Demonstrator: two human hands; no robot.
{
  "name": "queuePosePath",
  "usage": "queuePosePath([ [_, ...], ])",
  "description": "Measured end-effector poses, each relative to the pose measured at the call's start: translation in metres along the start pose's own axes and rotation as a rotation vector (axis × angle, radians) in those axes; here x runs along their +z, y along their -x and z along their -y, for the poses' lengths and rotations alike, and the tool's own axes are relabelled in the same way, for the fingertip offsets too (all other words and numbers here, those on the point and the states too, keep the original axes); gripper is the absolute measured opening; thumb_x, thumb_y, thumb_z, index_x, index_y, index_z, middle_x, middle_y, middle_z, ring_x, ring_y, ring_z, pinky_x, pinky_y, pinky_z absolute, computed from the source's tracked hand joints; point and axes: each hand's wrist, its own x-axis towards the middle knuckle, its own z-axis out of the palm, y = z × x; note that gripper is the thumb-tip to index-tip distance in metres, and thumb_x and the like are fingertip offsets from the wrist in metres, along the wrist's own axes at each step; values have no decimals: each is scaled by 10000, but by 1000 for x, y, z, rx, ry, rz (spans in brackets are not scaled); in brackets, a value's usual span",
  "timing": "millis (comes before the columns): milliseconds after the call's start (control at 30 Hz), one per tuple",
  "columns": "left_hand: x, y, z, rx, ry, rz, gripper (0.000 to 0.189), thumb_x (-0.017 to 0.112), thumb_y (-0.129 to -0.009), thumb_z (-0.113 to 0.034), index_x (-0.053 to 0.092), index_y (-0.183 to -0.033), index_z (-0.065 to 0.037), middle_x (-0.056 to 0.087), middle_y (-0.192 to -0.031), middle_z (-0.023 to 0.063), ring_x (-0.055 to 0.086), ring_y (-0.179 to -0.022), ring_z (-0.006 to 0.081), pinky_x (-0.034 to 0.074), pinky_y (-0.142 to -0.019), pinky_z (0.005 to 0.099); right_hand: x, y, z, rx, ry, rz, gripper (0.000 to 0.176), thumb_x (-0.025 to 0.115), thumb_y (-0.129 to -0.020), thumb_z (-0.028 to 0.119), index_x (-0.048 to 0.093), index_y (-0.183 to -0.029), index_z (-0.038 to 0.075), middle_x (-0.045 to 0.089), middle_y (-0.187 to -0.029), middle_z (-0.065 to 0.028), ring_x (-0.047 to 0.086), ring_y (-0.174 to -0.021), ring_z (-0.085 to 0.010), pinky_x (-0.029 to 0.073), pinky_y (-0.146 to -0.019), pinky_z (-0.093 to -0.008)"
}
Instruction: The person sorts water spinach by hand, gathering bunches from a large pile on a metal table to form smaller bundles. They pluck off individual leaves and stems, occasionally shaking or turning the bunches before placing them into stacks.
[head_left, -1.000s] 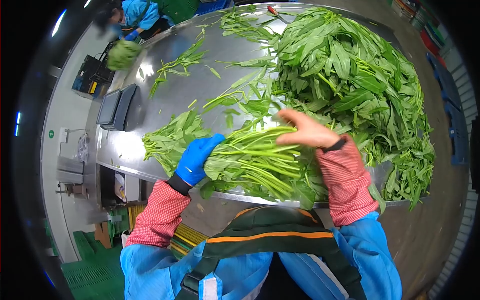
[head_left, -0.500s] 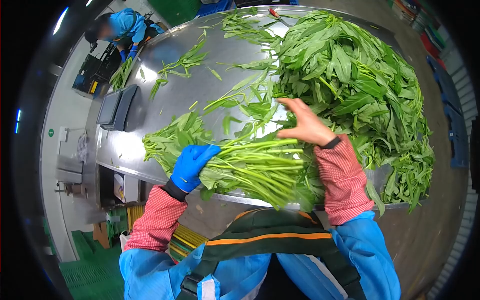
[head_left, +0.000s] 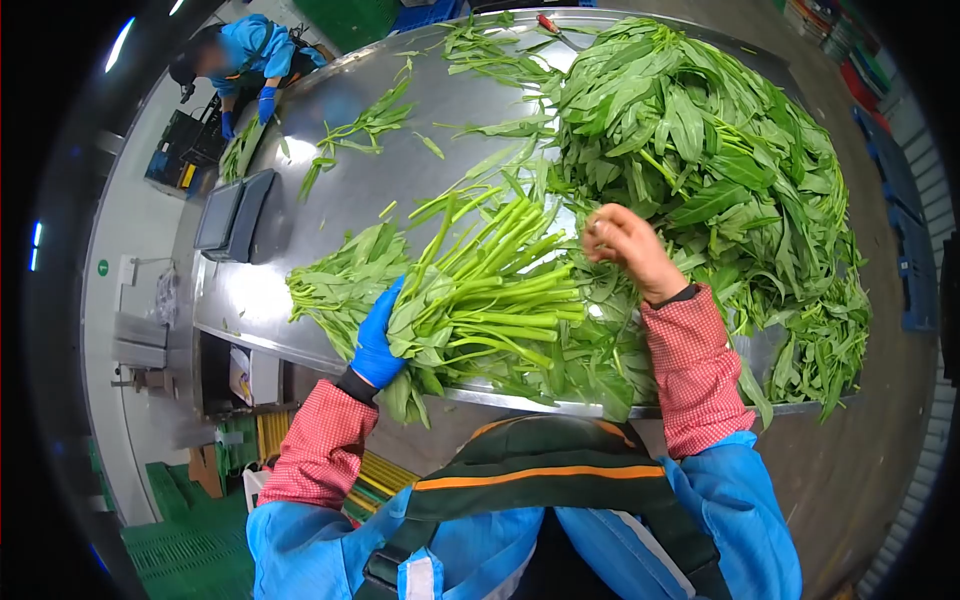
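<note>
Firmly the gloved left hand (head_left: 378,342) clamps a bunch of water spinach (head_left: 480,300) by its leafy end at the near edge of the steel tabletop (head_left: 330,200), likely so the stems fan toward the right hand (head_left: 628,248), curled at their tips, its grip unclear

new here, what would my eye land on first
The huge heap of greens fills the right side of the table. At the near edge, the blue-gloved left hand grips a bunch, stems fanned out, with the bare right hand curled by the stem ends. Top left, a person in blue bends over more greens.
</note>
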Motion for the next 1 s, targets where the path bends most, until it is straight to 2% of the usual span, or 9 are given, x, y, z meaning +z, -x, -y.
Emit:
queuePosePath([
  [67,7,-1,-2,-75,130,39,745,735,-746,-69,359,-1388,-35,495,-1326,146,505,-1195,221,394,-1007,334,23,4,15,57,5,150,414,634,-862,205,462,-1207,54,537,-1137,-89,582,-950,-161,505,-760,-284],
  [233,12,2,-13,-350,754,156,805,756,-721,-42,329,-1403,-42,499,-1305,96,480,-1201,188,398,-1013,342,59,-5,29,-17,295,94,226,655,-836,132,587,-1023,24,631,-892,-48,591,-760,-105,491,-652,-262],
  [267,8,6,-7,-375,718,220,718,732,-728,-21,387,-1358,-38,536,-1244,88,517,-1137,178,429,-964,327,56,-10,15,-142,208,28,133,651,-842,136,619,-917,31,609,-727,1,533,-600,-60,434,-523,-217],
  [400,-2,24,-1,-691,890,281,411,662,-743,-5,592,-1147,-8,653,-1002,72,628,-874,167,506,-819,315,37,-3,20,144,-177,-188,119,654,-849,153,607,-893,53,465,-614,60,358,-456,-14,261,-387,-170],
  [600,-18,41,14,-907,1107,285,312,653,-747,-21,636,-1053,39,670,-964,110,647,-837,191,522,-797,344,12,15,54,-183,-587,-59,131,606,-898,159,575,-876,33,389,-585,66,309,-434,-23,260,-386,-172],
  [733,-7,35,9,-857,988,251,364,663,-745,-22,616,-1105,6,667,-974,92,640,-850,172,517,-801,336,73,23,71,-49,-13,-98,214,676,-851,245,611,-923,54,486,-641,41,398,-472,-28,336,-419,-169],
  [867,9,17,-10,-678,764,271,501,665,-718,51,553,-1201,-18,641,-1054,76,617,-943,170,508,-839,329,121,16,58,-517,759,-307,360,728,-762,285,620,-992,30,565,-658,-53,561,-567,-179,468,-550,-299],
  [933,16,14,-10,-542,710,293,550,692,-700,61,544,-1224,-14,623,-1117,69,603,-969,165,495,-849,316,131,14,58,-360,975,-270,349,706,-773,279,626,-997,23,607,-706,-104,601,-632,-228,479,-585,-323],
  [1000,19,17,-2,-617,798,299,621,647,-692,109,489,-1280,-16,593,-1171,67,583,-1006,166,476,-894,318,126,7,43,-322,985,-161,307,681,-790,254,637,-979,15,594,-683,-97,595,-631,-215,468,-571,-323],
])
